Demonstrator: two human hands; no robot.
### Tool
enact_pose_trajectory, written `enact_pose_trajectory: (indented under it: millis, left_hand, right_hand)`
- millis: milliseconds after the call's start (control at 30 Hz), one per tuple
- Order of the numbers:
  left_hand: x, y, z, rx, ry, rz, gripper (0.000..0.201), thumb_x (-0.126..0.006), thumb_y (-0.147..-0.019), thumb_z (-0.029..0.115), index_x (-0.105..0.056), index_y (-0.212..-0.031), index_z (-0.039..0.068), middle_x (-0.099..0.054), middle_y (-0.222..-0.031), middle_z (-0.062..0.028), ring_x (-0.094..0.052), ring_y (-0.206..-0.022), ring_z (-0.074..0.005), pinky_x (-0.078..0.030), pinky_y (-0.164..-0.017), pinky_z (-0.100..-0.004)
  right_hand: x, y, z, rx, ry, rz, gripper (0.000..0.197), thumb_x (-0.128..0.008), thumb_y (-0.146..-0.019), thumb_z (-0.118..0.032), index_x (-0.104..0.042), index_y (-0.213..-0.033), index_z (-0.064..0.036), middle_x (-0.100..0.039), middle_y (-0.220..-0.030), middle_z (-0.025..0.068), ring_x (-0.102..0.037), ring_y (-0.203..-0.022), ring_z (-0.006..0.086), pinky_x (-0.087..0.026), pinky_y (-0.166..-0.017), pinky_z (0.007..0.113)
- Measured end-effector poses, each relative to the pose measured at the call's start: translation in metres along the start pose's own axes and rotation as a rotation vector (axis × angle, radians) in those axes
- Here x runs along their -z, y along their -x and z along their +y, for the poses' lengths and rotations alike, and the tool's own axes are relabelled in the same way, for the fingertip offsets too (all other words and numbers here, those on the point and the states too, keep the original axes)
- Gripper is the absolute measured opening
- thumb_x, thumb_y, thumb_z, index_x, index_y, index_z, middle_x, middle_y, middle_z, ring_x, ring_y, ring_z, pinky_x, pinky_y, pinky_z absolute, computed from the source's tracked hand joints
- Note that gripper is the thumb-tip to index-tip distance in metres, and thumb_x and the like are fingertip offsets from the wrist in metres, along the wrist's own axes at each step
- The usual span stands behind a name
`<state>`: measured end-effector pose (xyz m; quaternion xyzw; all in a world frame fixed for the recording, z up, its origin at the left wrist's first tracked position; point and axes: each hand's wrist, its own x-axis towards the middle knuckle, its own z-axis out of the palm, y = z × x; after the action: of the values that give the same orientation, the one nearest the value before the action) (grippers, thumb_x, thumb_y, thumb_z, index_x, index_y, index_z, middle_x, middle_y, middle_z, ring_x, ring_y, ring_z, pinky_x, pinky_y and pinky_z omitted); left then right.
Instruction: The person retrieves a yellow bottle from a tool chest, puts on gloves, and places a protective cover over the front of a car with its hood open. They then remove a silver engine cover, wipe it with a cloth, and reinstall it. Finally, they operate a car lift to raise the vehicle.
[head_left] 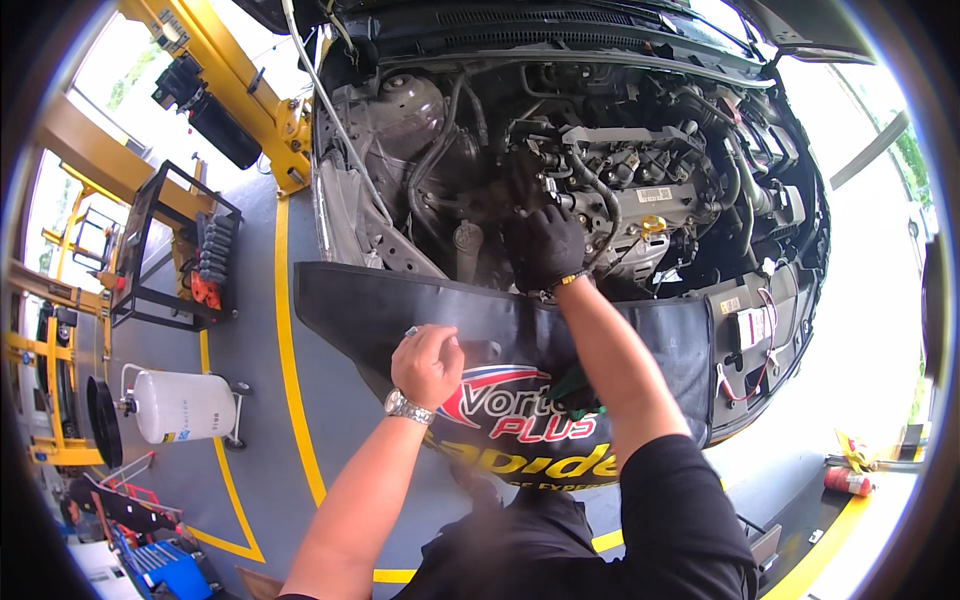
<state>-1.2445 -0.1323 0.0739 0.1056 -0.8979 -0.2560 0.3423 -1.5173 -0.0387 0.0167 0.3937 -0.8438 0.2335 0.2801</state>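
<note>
Seen from above, a person in black sleeves leans over a car's open engine bay. The metal engine sits in the bay, right of centre in the view, with dark hoses around it and a yellow cap on its front. The right hand, in a black glove with a thin band at the wrist, reaches in at the engine's left side; its fingers merge with dark, blurred parts, so I cannot tell whether they grip anything. The left hand, bare, with a ring and a silver watch, is near the bay's front edge, over a black protective cover with printed lettering. Its fingers are loosely bent, the thumb slightly apart from them; whether it touches the cover is unclear. To the left, a yellow post rises beside the car, with a black-framed cart and a white wheeled tank on the grey floor, which has yellow lines.
</note>
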Motion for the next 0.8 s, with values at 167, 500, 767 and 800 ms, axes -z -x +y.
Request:
enact_pose_trajectory:
  millis: [167,500,767,800]
  left_hand:
    - [-0.008,-0.002,0.0,-0.029,0.025,0.015,0.011,-0.064,-0.077,0.003,-0.064,-0.088,0.005,-0.068,-0.079,-0.0095,-0.065,-0.07,-0.0298,-0.052,-0.065,-0.0373]
    - [0.002,0.006,0.003,0.001,0.098,-0.062,0.012,-0.06,-0.079,-0.003,-0.063,-0.09,0.001,-0.067,-0.08,-0.0139,-0.065,-0.068,-0.0311,-0.051,-0.064,-0.0378]
    - [-0.002,0.0,-0.003,-0.026,0.093,-0.023,0.01,-0.063,-0.075,0.0,-0.066,-0.084,0.004,-0.069,-0.076,-0.0099,-0.067,-0.068,-0.0272,-0.052,-0.064,-0.0353]
    - [-0.002,-0.002,-0.003,-0.031,0.083,-0.022,0.01,-0.064,-0.075,0.001,-0.066,-0.084,0.005,-0.069,-0.076,-0.0095,-0.067,-0.068,-0.0274,-0.052,-0.064,-0.0352]
  right_hand:
    - [0.005,-0.005,-0.01,-0.207,0.034,0.192,0.023,-0.068,-0.083,-0.029,-0.062,-0.069,-0.0121,-0.06,-0.075,0.0126,-0.058,-0.07,0.0363,-0.046,-0.062,0.048]
    - [0.024,-0.001,0.014,0.212,-0.19,-0.063,0.018,-0.073,-0.07,-0.024,-0.065,-0.084,-0.015,-0.057,-0.078,0.0056,-0.06,-0.073,0.0289,-0.049,-0.056,0.043]
    - [0.03,-0.007,0.02,0.274,-0.212,-0.175,0.016,-0.071,-0.072,-0.022,-0.066,-0.086,-0.0154,-0.057,-0.078,0.005,-0.06,-0.075,0.0303,-0.048,-0.061,0.044]
    - [0.028,-0.006,0.013,0.19,-0.139,-0.142,0.014,-0.07,-0.074,-0.023,-0.065,-0.085,-0.0154,-0.057,-0.078,0.0052,-0.06,-0.076,0.0305,-0.048,-0.061,0.044]
